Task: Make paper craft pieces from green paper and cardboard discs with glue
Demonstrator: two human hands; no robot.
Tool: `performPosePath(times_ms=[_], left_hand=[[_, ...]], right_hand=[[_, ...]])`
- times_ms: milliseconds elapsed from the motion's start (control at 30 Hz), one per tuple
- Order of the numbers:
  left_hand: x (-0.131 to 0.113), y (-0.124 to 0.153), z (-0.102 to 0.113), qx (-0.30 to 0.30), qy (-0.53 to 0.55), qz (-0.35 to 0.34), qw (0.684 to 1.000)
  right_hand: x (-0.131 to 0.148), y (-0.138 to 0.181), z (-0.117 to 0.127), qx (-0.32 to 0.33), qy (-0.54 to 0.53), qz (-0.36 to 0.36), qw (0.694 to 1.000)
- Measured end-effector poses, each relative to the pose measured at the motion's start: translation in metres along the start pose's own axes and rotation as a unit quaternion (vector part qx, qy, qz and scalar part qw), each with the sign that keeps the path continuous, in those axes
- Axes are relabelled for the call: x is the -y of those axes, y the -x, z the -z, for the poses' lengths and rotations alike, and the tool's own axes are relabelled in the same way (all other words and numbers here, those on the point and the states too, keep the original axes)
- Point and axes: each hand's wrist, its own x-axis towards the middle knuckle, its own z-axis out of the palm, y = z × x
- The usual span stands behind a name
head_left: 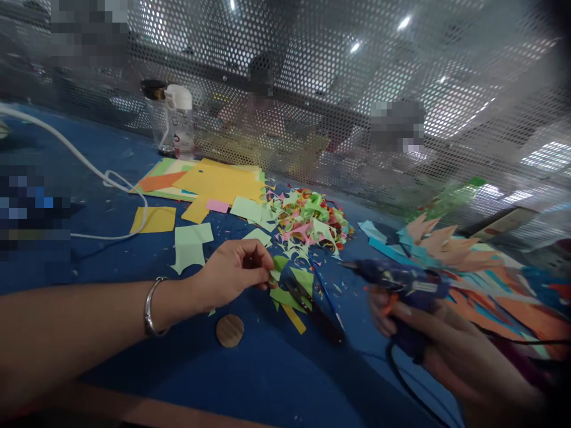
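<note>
My left hand [234, 270], with a silver bracelet at the wrist, is closed in a pinch on a small pale green paper piece [275, 275]. Green paper scraps [303, 278] lie just beyond its fingertips, and a yellow paper strip [294, 319] is among them. My right hand [428, 327] grips a dark blue glue gun [401, 278], its nozzle pointing left toward the scraps. Between the two hands, dark-handled scissors [319, 315] rest on the blue table beside a thin blue stick [328, 294]. A round brown disc [230, 330] lies below my left hand.
Behind my hands is a heap of colourful paper clippings [312, 217], with paper sheets [218, 181] to its left. Two bottles [181, 122] stand by a perforated metal screen [303, 77]. A white cable [75, 151] crosses the left; orange and blue paper pieces [504, 297] lie right.
</note>
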Motion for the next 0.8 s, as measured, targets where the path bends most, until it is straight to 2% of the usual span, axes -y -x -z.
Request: performPosePath(times_ms=[67,200,300,400,667,800], left_hand=[[0.001,0.0,0.0,0.004,0.002,0.002,1.0],[0.002,0.002,-0.001,0.006,0.0,0.0,1.0],[0.003,0.004,-0.001,0.012,-0.005,0.005,1.0],[0.002,0.004,-0.001,0.018,-0.02,0.017,0.999],[0.0,0.006,-0.003,0.03,-0.048,0.018,0.998],[0.002,0.007,-0.003,0.032,-0.047,0.011,0.998]], right_hand=[[-0.007,-0.002,-0.011,-0.01,0.07,0.015,0.997],[-0.016,-0.005,-0.028,0.022,0.175,0.05,0.983],[-0.016,-0.005,-0.032,0.045,0.227,0.073,0.97],[-0.015,-0.005,-0.032,0.024,0.277,0.116,0.954],[-0.018,-0.005,-0.037,-0.024,0.336,0.178,0.925],[-0.02,-0.004,-0.037,0.011,0.337,0.178,0.925]])
